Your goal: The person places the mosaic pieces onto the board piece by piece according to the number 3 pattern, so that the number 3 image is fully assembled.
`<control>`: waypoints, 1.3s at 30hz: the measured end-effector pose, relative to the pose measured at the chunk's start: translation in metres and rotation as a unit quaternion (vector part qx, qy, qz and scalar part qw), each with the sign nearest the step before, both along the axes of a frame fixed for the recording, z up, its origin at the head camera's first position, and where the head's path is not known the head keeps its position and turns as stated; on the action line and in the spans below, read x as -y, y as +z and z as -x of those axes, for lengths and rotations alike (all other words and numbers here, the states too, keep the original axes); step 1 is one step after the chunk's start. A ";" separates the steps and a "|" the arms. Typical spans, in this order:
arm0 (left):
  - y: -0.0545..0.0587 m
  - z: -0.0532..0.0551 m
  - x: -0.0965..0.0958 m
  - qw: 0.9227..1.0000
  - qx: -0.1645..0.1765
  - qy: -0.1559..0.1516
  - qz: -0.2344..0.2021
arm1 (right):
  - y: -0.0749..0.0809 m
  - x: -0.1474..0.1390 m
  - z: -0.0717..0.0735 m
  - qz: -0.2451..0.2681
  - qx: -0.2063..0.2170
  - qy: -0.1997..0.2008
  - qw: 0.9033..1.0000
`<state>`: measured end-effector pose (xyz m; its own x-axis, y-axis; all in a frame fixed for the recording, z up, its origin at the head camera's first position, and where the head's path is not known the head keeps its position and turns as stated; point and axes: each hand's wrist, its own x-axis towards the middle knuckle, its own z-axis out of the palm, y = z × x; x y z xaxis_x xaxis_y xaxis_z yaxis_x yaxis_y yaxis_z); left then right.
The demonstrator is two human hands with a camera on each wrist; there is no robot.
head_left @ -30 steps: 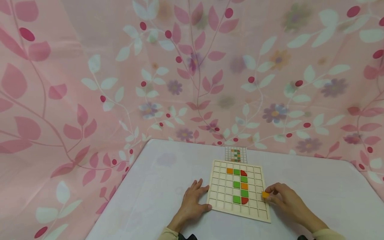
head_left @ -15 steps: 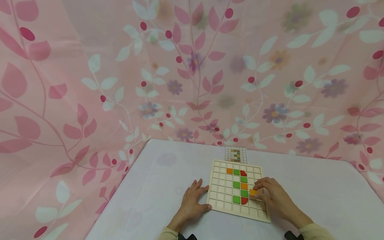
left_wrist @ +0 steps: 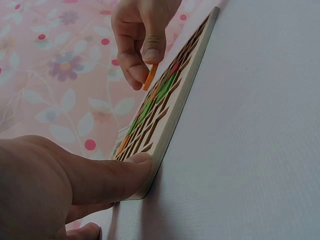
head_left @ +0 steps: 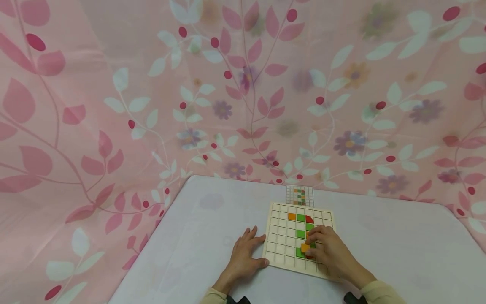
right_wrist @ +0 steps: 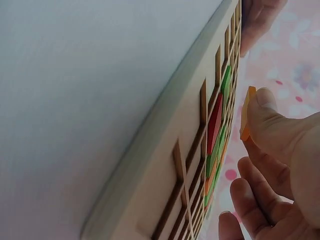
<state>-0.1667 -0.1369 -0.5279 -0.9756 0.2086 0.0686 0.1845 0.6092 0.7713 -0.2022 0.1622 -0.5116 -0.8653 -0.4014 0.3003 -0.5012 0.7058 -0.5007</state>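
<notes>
A square wooden grid board (head_left: 282,248) lies on the table, with coloured tiles set in some cells. Between its thumb and fingers, my right hand (head_left: 333,252) pinches an orange square tile (head_left: 305,248). In both wrist views this tile is held tilted, just above the board surface. The left hand (head_left: 244,258) rests at the board's left edge, fingers spread, and its thumb (left_wrist: 112,177) touches the rim. Green tiles (head_left: 301,234), a red rounded tile (head_left: 309,219) and an orange tile (head_left: 291,216) sit in cells. My right hand partly hides the lower right tiles.
Behind the board lies a small printed grid card (head_left: 289,199) with a similar coloured pattern. A white cloth covers the table (head_left: 205,236). Pink floral fabric (head_left: 243,105) hangs at the table's back and left.
My right hand has moved left across the board with the orange tile, from the right edge to above the lower green and red tiles. The left hand has stayed put.
</notes>
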 end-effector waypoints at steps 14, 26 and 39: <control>0.002 0.000 0.000 1.000 0.003 -0.003 0.006 | 0.002 0.025 -0.006 -0.009 0.052 0.003 0.999; 0.002 0.001 -0.001 1.000 0.006 -0.001 0.009 | -0.004 0.038 -0.005 -0.011 0.028 0.000 1.000; 0.003 0.000 -0.001 1.000 0.003 -0.003 0.009 | -0.001 0.042 -0.004 0.002 0.050 -0.031 0.998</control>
<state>-0.1663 -0.1361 -0.5247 -0.9745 0.2162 0.0598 0.1845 0.6210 0.7618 -0.1979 0.1205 -0.5123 -0.9138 -0.3456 0.2132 -0.4046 0.7311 -0.5493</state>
